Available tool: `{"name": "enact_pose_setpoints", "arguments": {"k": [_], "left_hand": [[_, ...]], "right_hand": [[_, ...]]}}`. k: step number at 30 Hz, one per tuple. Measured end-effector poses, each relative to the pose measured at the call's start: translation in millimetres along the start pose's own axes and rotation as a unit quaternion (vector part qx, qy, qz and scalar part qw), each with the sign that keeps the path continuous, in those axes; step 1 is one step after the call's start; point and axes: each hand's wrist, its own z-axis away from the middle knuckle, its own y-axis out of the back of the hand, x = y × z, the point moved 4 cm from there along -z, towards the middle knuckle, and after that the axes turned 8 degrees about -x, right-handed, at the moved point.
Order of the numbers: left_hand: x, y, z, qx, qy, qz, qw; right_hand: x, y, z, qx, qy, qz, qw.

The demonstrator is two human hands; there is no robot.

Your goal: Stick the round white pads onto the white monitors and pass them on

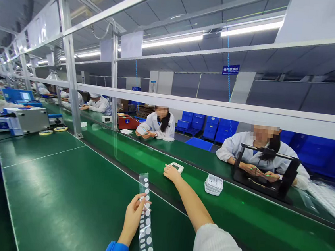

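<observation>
"Why's the device (178, 167) there?"

"On the belt (264, 227) it's probably handy. The right hand (174, 175) has fingers at its left edge; gripping or not, I can't tell from here."

"How does it look?"

"White, rounded, dark window. The left hand (133, 213) pinches a strip (147, 231) mid-length, likely for steadiness."

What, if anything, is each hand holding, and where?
Left hand: the sticker strip, pinched partway along. Right hand: at the left end of the white device; whether gripped, unclear.
</observation>
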Motion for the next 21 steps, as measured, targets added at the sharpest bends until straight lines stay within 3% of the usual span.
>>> {"name": "enact_pose_setpoints", "arguments": {"k": [3, 5, 9, 14, 17, 21], "left_hand": [[-1, 1.5, -1, -0.002, 0.003, -0.007, 1.0], [0, 2.2, 0, -0.002, 0.008, -0.009, 1.0], [0, 2.5, 2, -0.005, 0.034, 0.002, 0.999], [5, -7.2, 17, -0.048, 0.083, 0.019, 0.995], [13, -20.4, 44, -0.064, 0.102, 0.021, 0.992], [24, -46.3, 113, -0.082, 0.134, 0.017, 0.987]], "right_hand": [[1, 14, 27, 0.004, -0.033, -0.044, 0.998], [0, 27, 59, 0.015, -0.071, -0.074, 0.995], [-7, 64, 154, 0.045, -0.184, -0.135, 0.973], [-45, 117, 270, 0.037, -0.246, -0.197, 0.948], [-76, 122, 305, -0.014, -0.262, -0.229, 0.938], [-110, 100, 305, -0.082, -0.295, -0.224, 0.925]]}}
